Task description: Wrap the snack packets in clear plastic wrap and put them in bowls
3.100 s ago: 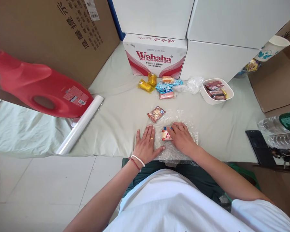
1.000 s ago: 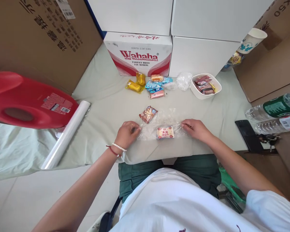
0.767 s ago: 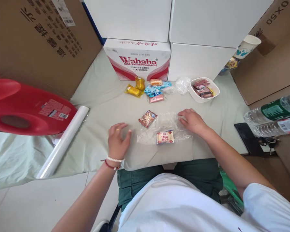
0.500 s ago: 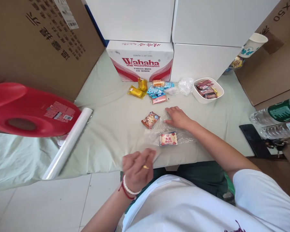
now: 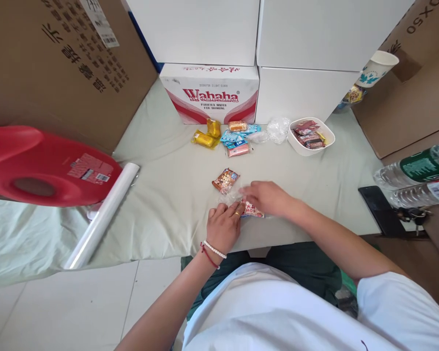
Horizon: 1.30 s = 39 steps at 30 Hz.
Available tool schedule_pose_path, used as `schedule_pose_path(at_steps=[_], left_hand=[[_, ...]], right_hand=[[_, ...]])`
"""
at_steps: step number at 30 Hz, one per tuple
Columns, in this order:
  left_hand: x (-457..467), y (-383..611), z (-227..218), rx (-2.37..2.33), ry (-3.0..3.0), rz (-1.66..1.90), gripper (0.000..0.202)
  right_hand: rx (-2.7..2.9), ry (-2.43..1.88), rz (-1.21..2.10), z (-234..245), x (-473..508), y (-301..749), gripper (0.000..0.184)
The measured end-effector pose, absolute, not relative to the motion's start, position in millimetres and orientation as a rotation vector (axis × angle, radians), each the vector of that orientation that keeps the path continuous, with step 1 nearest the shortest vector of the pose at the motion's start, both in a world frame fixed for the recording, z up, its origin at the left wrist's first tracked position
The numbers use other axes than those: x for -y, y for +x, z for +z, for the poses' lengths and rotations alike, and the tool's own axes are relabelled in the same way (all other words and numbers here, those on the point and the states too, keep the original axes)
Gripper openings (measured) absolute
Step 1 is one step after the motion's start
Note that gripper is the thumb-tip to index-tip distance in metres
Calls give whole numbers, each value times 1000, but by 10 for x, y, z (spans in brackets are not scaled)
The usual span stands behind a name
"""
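Pale packet: one, on the cloth (image 5: 168, 204), its printed face (image 5: 254, 210) partly covered by the hands.
Clear film: one crumpled patch (image 5: 227, 197), by the left fingertips.
Hands: two; left hand (image 5: 224, 224) rests fingertips on the film, right hand (image 5: 269, 197) bends blurred over the packet; cannot tell whether either grips.
Brown packet: one (image 5: 226, 181), just beyond the film.
Yellow packets: two (image 5: 204, 139).
Bottles: two (image 5: 420, 168).
Change since half a second ago: left hand now reaches the film; right hand is nearer the packet.
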<state>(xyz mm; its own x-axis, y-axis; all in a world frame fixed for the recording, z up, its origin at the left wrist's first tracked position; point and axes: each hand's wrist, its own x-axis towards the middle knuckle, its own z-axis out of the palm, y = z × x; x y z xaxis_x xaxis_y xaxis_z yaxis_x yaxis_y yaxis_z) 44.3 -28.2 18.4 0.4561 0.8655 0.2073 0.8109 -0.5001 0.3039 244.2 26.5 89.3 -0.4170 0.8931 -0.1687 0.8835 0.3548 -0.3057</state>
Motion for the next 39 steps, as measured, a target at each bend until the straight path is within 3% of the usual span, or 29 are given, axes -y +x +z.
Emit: schedule_pose_path(at_steps=[3, 7, 10, 14, 17, 27, 32, 34, 36, 39], left_hand=[[257, 382, 84, -1492, 2387, 590, 27], [223, 167, -90, -1560, 1961, 948, 30], [148, 35, -132, -1843, 1629, 1064, 29], [1, 128, -69, -1938, 1620, 903, 48], [-60, 352, -15, -1929, 1639, 792, 51], [24, 514, 219, -1453, 1287, 1124, 20], [226, 644, 313, -1292, 1487, 1019, 13], [317, 687, 308, -1243, 1722, 943, 22], [400, 716, 273, -1186, 2028, 837, 34], [499, 756, 186, -1163, 2414, 659, 46]], right_hand=[[2800, -1571, 624, 815, 40, 2342, 44], [2896, -1567, 609, 714, 205, 2293, 59], [2885, -1586, 611, 697, 216, 2287, 60], [2881, -1579, 601, 717, 215, 2259, 54], [2870, -1582, 576, 729, 221, 2233, 51], [2803, -1566, 686, 737, 198, 2271, 41], [2663, -1395, 780, 695, 322, 2451, 39], [2599, -1238, 869, 700, 376, 2579, 48], [2524, -1115, 989, 694, 414, 2716, 42], [2306, -1363, 978, 589, 468, 2891, 37]])
